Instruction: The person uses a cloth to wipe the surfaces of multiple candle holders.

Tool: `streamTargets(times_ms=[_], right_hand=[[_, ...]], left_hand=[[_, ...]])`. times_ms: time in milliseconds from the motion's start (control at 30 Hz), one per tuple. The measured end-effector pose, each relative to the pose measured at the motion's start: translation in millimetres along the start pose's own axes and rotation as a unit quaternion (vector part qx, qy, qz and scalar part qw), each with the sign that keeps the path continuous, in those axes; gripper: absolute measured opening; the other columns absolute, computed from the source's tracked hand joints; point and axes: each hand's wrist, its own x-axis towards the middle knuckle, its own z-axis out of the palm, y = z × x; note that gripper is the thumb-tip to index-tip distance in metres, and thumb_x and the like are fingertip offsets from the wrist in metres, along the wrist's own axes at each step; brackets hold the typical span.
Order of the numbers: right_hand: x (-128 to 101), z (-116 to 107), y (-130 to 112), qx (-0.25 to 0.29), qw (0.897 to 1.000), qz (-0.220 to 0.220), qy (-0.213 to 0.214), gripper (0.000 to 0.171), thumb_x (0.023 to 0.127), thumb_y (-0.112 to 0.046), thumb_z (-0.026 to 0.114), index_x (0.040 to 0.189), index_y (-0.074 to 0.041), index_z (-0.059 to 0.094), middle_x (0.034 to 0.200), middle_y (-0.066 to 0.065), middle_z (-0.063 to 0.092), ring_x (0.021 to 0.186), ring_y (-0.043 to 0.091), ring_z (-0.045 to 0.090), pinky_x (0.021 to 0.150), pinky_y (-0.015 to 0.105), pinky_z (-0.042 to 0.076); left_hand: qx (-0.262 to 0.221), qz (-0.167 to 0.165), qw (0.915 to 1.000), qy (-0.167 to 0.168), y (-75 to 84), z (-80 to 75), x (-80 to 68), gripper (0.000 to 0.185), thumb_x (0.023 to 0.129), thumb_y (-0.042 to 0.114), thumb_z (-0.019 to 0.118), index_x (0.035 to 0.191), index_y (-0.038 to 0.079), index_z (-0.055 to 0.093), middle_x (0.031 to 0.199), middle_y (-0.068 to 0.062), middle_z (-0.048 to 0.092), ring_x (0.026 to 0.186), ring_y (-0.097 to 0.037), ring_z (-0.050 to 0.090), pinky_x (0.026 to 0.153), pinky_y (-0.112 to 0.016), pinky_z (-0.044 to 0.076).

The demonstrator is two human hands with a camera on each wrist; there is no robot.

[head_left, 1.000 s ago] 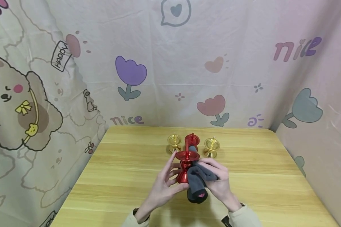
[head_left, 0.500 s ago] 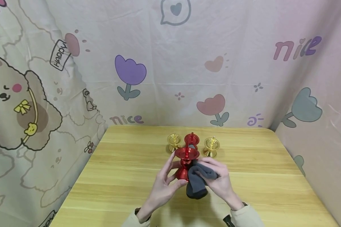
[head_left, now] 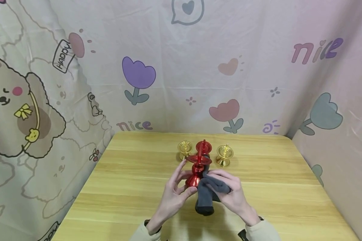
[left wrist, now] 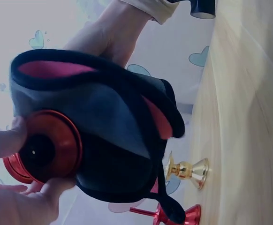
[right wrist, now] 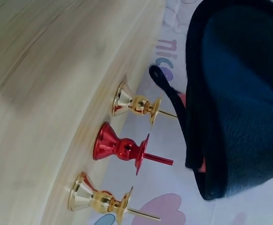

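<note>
My left hand [head_left: 174,195] grips a shiny red metal candle holder [head_left: 193,180] by its base, above the table; its dish and spike point up. In the left wrist view the hollow underside of the red candle holder [left wrist: 45,147] faces the camera between thumb and fingers. My right hand [head_left: 231,192] pinches a folded dark grey cloth [head_left: 205,194] with black edging and a pink inner side, against the holder's right side. The cloth [right wrist: 239,103] fills much of the right wrist view and hides the right fingertips.
Behind the hands stand a gold candle holder [head_left: 185,148], a second red candle holder [head_left: 203,146] and another gold candle holder [head_left: 224,152] in a row on the wooden table [head_left: 132,174]. A printed curtain [head_left: 169,67] hangs behind the table.
The held candle holder has risen slightly and now tilts a little. The cloth's lower end has swung left and shifted in shape. Both hands keep their hold; the standing holders are unmoved.
</note>
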Motion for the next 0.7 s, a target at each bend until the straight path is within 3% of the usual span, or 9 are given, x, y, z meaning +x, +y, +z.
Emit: streamTargets(times_ms=[133,233,367,500,600,700], right_hand=[[-0.5,-2.1,-3.7,0.018,0.997,0.08,0.01,0.043,0.07,0.021,0.075,0.107,0.0,0.074,0.099,0.017,0.074,0.1,0.006,0.07,0.092,0.017,0.055],[-1.0,-3.0,-4.4,0.03,0.995,0.09,0.014,0.044,0.07,0.023,0.074,0.108,0.001,0.074,0.1,0.016,0.075,0.101,0.004,0.07,0.091,0.017,0.055],[-0.3,-1.7,-2.5,0.03,1.0,0.0,0.008,0.032,0.079,0.011,0.077,0.11,0.005,0.073,0.106,0.02,0.073,0.107,0.013,0.07,0.098,0.02,0.055],[6.3,1.7,-4.6,0.016,0.995,-0.101,-0.005,0.026,0.089,-0.006,0.075,0.11,0.01,0.072,0.109,0.024,0.069,0.109,0.026,0.068,0.103,0.025,0.053],[8.7,2.4,-4.3,-0.001,0.991,-0.13,-0.01,0.025,0.092,-0.008,0.073,0.109,0.011,0.071,0.109,0.024,0.069,0.108,0.029,0.067,0.104,0.026,0.053],[3.7,2.5,1.9,-0.016,0.991,-0.131,0.002,0.025,0.093,-0.008,0.071,0.11,0.011,0.071,0.111,0.024,0.069,0.111,0.024,0.068,0.104,0.024,0.053]], left_hand=[[-0.028,0.022,0.9993,-0.013,-1.0,-1.1,-0.2,0.083,0.09,0.001,0.071,0.159,0.006,0.025,0.131,-0.034,0.056,0.123,-0.004,0.058,0.095,-0.03,0.058],[-0.039,0.033,0.9986,-0.017,-0.9,-1.3,-0.2,0.083,0.091,0.001,0.07,0.159,0.006,0.025,0.131,-0.036,0.055,0.124,-0.005,0.058,0.095,-0.028,0.058],[-0.031,0.048,0.9983,-0.009,-1.0,-0.7,1.3,0.08,0.091,0.001,0.069,0.158,0.004,0.026,0.131,-0.037,0.055,0.124,-0.005,0.057,0.096,-0.025,0.057],[-0.024,0.057,0.9981,0.008,-3.5,-0.8,2.9,0.077,0.091,-0.001,0.069,0.157,0.002,0.028,0.129,-0.037,0.055,0.121,-0.004,0.058,0.095,-0.025,0.057],[-0.035,0.058,0.9976,0.011,-4.7,-1.7,3.0,0.076,0.092,-0.001,0.068,0.156,0.0,0.029,0.127,-0.038,0.055,0.119,-0.004,0.059,0.092,-0.025,0.059],[-0.061,0.043,0.9972,-0.001,-3.2,-2.4,3.0,0.076,0.093,0.0,0.068,0.157,0.001,0.028,0.128,-0.024,0.062,0.118,-0.006,0.061,0.09,-0.025,0.06]])
